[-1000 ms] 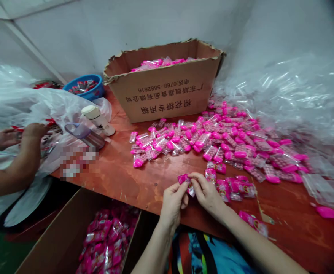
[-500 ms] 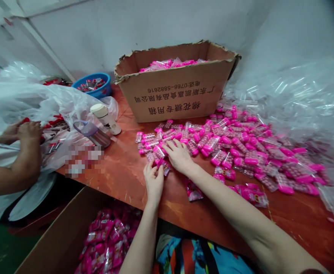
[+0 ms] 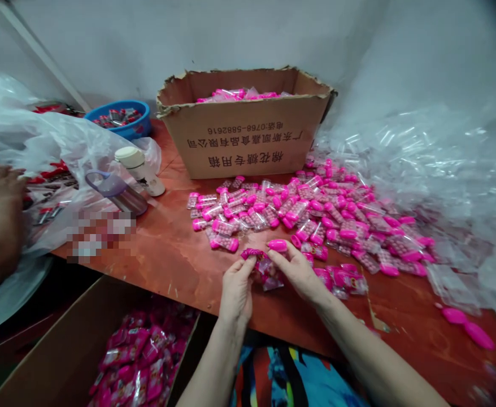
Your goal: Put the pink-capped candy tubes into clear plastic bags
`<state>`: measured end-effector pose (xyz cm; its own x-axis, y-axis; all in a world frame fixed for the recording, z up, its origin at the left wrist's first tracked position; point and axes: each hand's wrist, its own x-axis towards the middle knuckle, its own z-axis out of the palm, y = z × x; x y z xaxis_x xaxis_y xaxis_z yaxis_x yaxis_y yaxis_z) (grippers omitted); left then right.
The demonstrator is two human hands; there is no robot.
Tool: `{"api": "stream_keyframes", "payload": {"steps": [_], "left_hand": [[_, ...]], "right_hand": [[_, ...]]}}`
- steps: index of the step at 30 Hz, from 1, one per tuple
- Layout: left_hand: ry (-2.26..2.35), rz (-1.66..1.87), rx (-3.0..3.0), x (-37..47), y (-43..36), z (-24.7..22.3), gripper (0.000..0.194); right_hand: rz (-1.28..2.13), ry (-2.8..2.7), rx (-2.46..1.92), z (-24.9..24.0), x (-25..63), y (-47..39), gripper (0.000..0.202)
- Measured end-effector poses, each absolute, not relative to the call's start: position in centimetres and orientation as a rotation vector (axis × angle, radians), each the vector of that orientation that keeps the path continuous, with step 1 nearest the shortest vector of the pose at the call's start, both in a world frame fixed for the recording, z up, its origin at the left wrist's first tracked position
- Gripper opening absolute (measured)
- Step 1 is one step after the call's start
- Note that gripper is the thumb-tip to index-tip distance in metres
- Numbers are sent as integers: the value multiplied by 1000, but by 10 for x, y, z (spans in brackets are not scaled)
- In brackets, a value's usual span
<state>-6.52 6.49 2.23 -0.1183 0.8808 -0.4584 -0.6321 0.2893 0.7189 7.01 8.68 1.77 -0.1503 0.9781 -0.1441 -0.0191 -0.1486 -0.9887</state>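
My left hand [image 3: 237,285] pinches the edge of a pink printed packet [image 3: 265,270] above the table's front part. Close on its right, my right hand [image 3: 295,270] has its fingers closed on a pink-capped bottle [image 3: 277,245], at the packet's upper right. Most of that bottle is hidden by the fingers. Beyond both hands spreads a pile of small clear bottles [image 3: 316,206] with pink caps and pale pink beads inside. More pink packets [image 3: 345,278] lie to the right of my right hand.
A cardboard box [image 3: 243,135] of bottles stands at the back. Clear bags [image 3: 421,181] heap at right. Flasks [image 3: 135,164] and a blue basin [image 3: 140,125] stand left, near another person's hand [image 3: 2,183]. Below the table edge, an open box [image 3: 57,350] holds pink packets.
Both hands have drawn back from the pile's near edge. The packet is now lifted between them, and my right hand has taken hold of a bottle. The view has shifted right.
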Motion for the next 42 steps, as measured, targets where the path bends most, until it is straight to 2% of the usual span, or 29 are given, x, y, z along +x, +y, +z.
{"api": "stream_keyframes", "payload": {"steps": [2,7,12,16,20,30,42], "left_hand": [[1030,1267,301,-54,58,20,29],[1024,1127,351,-41,47,11,29],[1065,1135,247,-36,47,8,28],[1062,1154,165,-36,51,13,20],[1045,1105,77,-32,53,20,12],[1032,1049,50,-26,51,29,15],[1068,1079,77,-25,49,24,14]], "right_hand": [[1527,-1137,-1217,13,77,72,34],[1452,-1045,-1253,8,95,54,34],[1452,-938,-1236,7,107,42,36],[1518,-844,-1121,7,117,30,34],[1602,-910,-1089,8,120,20,41],[1501,-964,-1190,0,117,17,44],[1598,-927,-1175,1,120,13,40]]}}
